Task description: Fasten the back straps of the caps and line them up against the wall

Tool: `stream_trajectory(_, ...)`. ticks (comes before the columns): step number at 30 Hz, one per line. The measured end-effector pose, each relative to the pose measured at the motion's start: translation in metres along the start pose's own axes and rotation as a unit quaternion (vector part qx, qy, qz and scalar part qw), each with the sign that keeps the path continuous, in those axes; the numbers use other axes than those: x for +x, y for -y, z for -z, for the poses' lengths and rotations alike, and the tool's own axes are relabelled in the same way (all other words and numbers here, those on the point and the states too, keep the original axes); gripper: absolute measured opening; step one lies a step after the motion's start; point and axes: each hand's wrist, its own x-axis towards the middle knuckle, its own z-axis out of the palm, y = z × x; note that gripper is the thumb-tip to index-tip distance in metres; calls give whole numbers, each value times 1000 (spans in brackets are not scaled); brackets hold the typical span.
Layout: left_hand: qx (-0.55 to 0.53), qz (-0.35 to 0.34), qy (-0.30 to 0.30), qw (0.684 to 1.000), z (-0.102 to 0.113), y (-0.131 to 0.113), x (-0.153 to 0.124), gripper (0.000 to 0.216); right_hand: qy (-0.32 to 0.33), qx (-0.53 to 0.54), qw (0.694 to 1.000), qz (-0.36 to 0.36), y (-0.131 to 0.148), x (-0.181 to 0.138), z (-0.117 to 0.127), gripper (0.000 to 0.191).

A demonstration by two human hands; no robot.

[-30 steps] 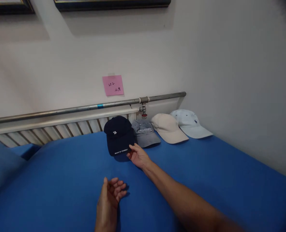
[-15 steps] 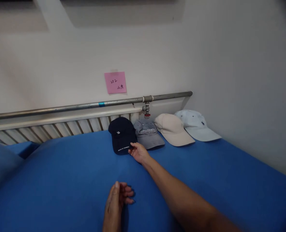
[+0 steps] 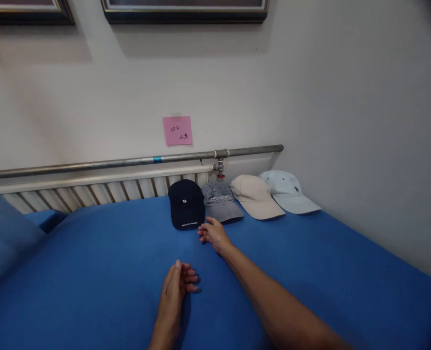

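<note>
Along the far edge of the blue-covered bed (image 3: 120, 272) several baseball caps sit side by side. The black cap (image 3: 186, 206) is leftmost, with white lettering on its front and brim. Beside it come a grey cap (image 3: 220, 204), a beige cap (image 3: 258, 197) and a pale blue cap (image 3: 288, 193), brims facing me. My right hand (image 3: 215, 234) is just in front of the black and grey brims, fingers apart, holding nothing. Nearer to me, my left hand (image 3: 177, 287) hovers or rests over the sheet, fingers loosely spread and holding nothing.
Behind the caps run a white radiator (image 3: 102, 189) and a metal pipe (image 3: 109, 164) with a red-handled valve (image 3: 220, 176). A pink note (image 3: 178, 131) is taped to the wall. Part of a blue pillow (image 3: 4, 238) shows at left.
My right hand has let go of the black cap's brim and drawn back a little. The black cap now sits straighter. The view has tilted up, showing picture frames.
</note>
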Motion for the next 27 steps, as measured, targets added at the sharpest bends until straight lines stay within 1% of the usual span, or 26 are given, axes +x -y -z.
stream_trajectory(2, 6, -2, 3, 1000, 1, 0, 0, 57, 2, -20, 1000, 8, -2, -9, 2, 47)
stream_trajectory(5, 6, -6, 4, 1000, 1, -2, 0, 56, 14, -47, 998, 26, -6, -28, 8, 37)
stream_trajectory(11, -11, -14, 8, 1000, 4, -5, 1, 56, 54, -101, 992, 60, -13, -78, 22, 19)
stream_trajectory(14, -19, -27, -7, 999, 8, -10, 1, 51, 72, -124, 988, 65, -16, -102, 26, 14)
stream_trajectory(16, -25, -37, -25, 999, 11, -14, -2, 46, 86, -138, 985, 61, -17, -116, 28, 12)
stream_trajectory(19, -21, -51, -74, 996, 20, -22, -9, 40, 112, -157, 980, 51, -17, -134, 30, 12)
stream_trajectory(22, 3, -53, -130, 990, 38, -28, -21, 32, 114, -233, 963, 72, -16, -141, 30, 16)
stream_trajectory(24, 27, -61, -162, 984, 52, -30, -37, 25, 130, -262, 953, 76, -15, -143, 28, 18)
stream_trajectory(27, 75, -101, -211, 969, 72, -32, -75, 12, 132, -278, 948, 84, -15, -147, 25, 19)
